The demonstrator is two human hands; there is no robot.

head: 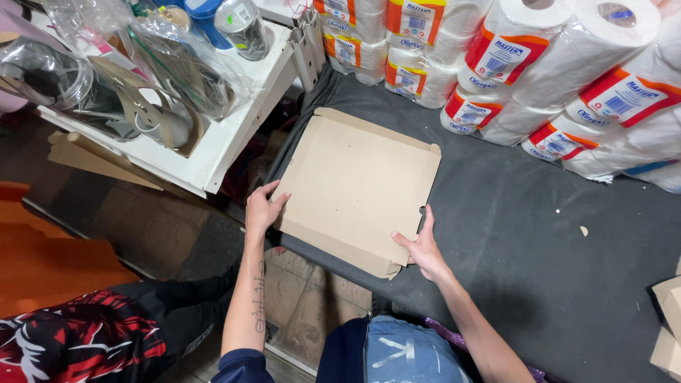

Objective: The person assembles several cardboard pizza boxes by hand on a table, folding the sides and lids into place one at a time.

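A flat square sheet of brown corrugated cardboard with short creased flaps along its edges (358,188) lies on the dark grey cloth-covered bench (525,234), its near corner reaching just past the bench's front edge. The left hand (264,209) lies on the sheet's left corner, fingers spread flat on top and thumb along the edge; its grip is open, pressing rather than clamping. The right hand (420,247) is at the near right edge with the thumb on the upper face and the fingers tucked beneath, so its grip looks closed on the cardboard's edge flap.

To work this sheet well, I judge it best to keep the left palm flat as an anchor so the board does not slide on the cloth, and to lift the flap evenly along its crease rather than from one corner, which could tear the notched end.

The right fingers under the edge are hidden, so how far the flap is raised cannot be told. The creases on the far side are faint. The stacked white paper rolls in clear wrap with orange and red labels (553,71) are cut off at the top and right. The plastic-bagged items on the white shelf (213,152) are blurred by glare, and loose cardboard pieces (667,319) are cropped at the right border.
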